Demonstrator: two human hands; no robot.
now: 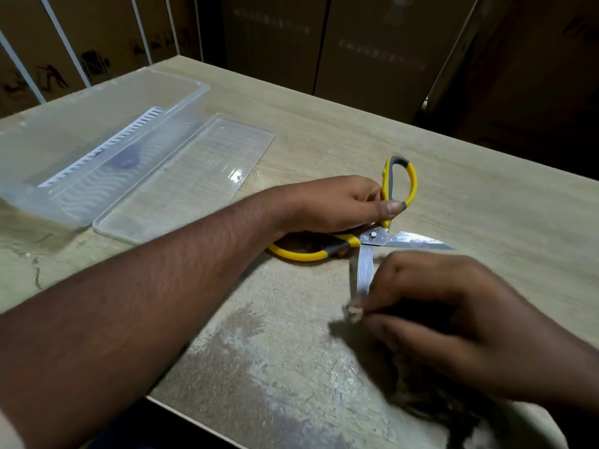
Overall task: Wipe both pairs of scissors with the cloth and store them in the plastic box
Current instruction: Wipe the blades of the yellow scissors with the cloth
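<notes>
Counter [324,131]: pale wood-grain laminate, matte. Near edge worn, with a grey-white scuffed patch [259,335] and fine scratches; one hairline crack toward the left. Behind the counter: dim room, brown cardboard cartons [372,37], white metal bars [19,59] at the far left.

Scissors [382,236]: lying wide open on the counter. Yellow loop handles with grey inserts, bright steel blades, silver pivot screw. One blade points away to the right; the other runs toward the right hand.

Left hand [337,205]: its grip is closed round the upper yellow handle, thumb pressed along the loop; the second handle lies just below the palm.

Right hand [453,315]: motion-blurred. Fingers curled, pinching a dark, fuzzy cloth [421,400] against the tip of the near blade; the cloth trails below the wrist to the counter edge.

Plastic box [81,131]: translucent, rectangular, rounded corners, well to the left of the left grip, open-topped. A white slotted insert [107,147] leans inside it. The clear flat lid [184,179] lies beside the box, between box and left hand.
</notes>
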